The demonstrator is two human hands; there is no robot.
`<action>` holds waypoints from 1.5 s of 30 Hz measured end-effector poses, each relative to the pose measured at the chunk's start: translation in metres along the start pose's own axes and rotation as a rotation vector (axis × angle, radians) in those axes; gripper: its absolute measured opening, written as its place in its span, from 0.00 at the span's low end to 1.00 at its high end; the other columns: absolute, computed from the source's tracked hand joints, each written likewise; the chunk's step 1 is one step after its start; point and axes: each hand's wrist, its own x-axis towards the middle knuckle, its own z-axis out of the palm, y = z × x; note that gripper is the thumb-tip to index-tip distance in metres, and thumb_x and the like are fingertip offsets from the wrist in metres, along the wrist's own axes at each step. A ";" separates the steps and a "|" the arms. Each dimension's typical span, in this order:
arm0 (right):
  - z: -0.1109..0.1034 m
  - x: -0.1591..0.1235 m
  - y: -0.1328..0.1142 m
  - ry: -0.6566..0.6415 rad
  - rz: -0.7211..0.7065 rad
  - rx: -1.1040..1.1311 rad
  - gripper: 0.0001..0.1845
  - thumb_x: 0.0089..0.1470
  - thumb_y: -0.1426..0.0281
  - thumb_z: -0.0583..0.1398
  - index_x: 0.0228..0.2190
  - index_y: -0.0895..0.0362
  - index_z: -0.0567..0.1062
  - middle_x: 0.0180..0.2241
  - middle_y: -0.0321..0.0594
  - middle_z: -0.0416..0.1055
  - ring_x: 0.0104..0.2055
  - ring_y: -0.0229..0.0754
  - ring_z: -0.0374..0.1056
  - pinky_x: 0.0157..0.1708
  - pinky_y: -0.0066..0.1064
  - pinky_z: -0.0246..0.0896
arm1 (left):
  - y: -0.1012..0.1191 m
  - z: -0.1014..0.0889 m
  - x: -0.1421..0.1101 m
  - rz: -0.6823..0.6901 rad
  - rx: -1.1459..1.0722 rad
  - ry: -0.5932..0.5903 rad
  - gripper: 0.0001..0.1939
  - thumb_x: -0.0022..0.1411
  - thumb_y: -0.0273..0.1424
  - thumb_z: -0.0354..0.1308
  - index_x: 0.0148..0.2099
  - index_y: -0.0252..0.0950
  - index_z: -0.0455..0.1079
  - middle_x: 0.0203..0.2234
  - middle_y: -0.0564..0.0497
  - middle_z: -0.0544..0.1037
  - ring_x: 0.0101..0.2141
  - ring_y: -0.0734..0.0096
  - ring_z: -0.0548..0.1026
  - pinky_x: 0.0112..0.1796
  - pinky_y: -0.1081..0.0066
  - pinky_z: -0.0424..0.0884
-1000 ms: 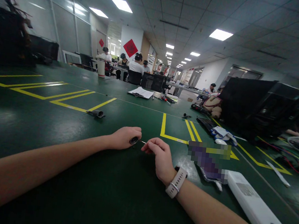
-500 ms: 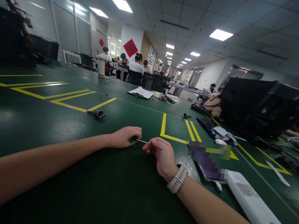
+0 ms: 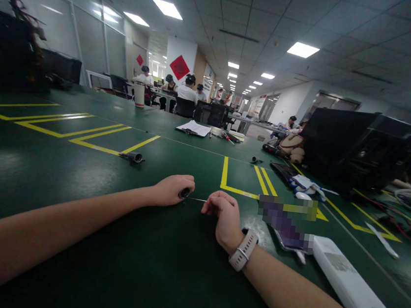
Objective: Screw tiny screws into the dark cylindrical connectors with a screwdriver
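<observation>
My left hand is closed around a dark cylindrical part, whose round hollow end faces me. Opposite it, my right hand, with a watch on a light strap at the wrist, has its fingers pinched together at one end of a thin metal rod. The rod's other end points toward the cylindrical part; whether the two touch I cannot tell. A tiny dark piece lies just below my left hand. Another dark cylindrical part rests on the green table further left.
To the right lie a phone, a long white device and a cloth. A third dark part, a clipboard with paper and a red screwdriver sit further back. Black computer cases stand at right. People sit beyond the table.
My right hand has shifted slightly right, away from my left hand, with the rod. My left hand has barely moved and still holds the dark cylindrical part.
</observation>
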 end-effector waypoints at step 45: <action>0.002 -0.004 0.001 -0.206 -0.102 -0.156 0.07 0.50 0.69 0.56 0.23 0.57 0.71 0.23 0.35 0.68 0.28 0.38 0.62 0.31 0.30 0.56 | -0.003 0.003 -0.002 0.020 -0.037 0.056 0.04 0.53 0.22 0.50 0.31 0.35 0.62 0.30 0.52 0.66 0.29 0.72 0.66 0.30 0.74 0.62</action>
